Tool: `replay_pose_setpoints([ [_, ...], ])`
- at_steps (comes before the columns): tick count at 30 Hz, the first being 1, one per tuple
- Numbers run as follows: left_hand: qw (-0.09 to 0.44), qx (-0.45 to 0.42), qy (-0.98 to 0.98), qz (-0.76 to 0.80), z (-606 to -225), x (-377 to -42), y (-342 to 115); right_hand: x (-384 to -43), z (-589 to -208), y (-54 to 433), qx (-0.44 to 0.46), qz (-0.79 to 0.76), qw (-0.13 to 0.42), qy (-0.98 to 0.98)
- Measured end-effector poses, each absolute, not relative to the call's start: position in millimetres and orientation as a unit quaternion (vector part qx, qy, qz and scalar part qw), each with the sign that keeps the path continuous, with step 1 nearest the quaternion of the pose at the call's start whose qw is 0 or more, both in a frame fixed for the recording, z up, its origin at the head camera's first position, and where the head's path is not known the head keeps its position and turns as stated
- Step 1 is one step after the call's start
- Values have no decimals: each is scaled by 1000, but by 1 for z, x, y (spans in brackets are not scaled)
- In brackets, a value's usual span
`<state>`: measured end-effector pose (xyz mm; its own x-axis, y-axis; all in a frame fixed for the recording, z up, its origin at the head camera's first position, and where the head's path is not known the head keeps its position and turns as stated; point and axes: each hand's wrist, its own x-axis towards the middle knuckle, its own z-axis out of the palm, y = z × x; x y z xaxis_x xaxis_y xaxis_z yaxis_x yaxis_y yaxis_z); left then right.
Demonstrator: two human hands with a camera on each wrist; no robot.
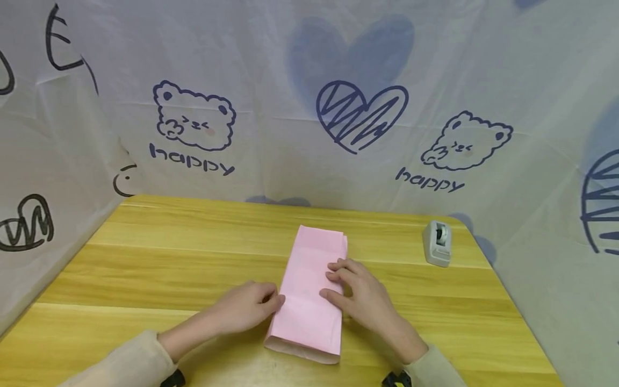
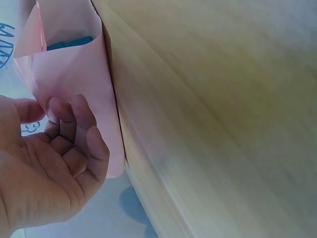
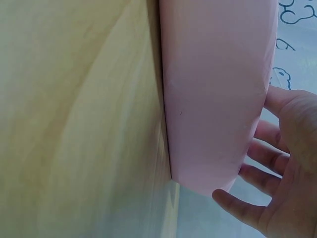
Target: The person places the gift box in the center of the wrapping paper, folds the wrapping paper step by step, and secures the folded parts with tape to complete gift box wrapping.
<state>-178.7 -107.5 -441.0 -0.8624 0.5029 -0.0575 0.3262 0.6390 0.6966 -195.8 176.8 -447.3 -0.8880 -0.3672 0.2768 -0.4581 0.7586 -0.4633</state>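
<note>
Pink wrapping paper point(image 1: 309, 322) lies on the table as a long flat sleeve, its near end gaping. Inside that end, a blue-green object point(image 2: 69, 43) shows in the left wrist view; most of it is hidden by the paper. My left hand point(image 1: 246, 306) has its fingers curled and pinches the sleeve's left upper edge between thumb and index finger. On the opposite side, my right hand point(image 1: 365, 295) rests its spread, slightly bent fingertips on the top near the right edge. The right wrist view shows the smooth pink side wall below those fingers.
A light grey tape dispenser point(image 1: 437, 244) stands at the back right of the wood-grain table point(image 1: 193, 231). Behind and beside the table hangs a white cloth point(image 1: 275, 145) printed with bears and hearts.
</note>
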Motion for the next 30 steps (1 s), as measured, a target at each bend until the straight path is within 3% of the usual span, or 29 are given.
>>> replay_pose_setpoints([
  [30,111,255,895,349,-446,-161,-108,-198,-449,180,242,279,87,-925],
])
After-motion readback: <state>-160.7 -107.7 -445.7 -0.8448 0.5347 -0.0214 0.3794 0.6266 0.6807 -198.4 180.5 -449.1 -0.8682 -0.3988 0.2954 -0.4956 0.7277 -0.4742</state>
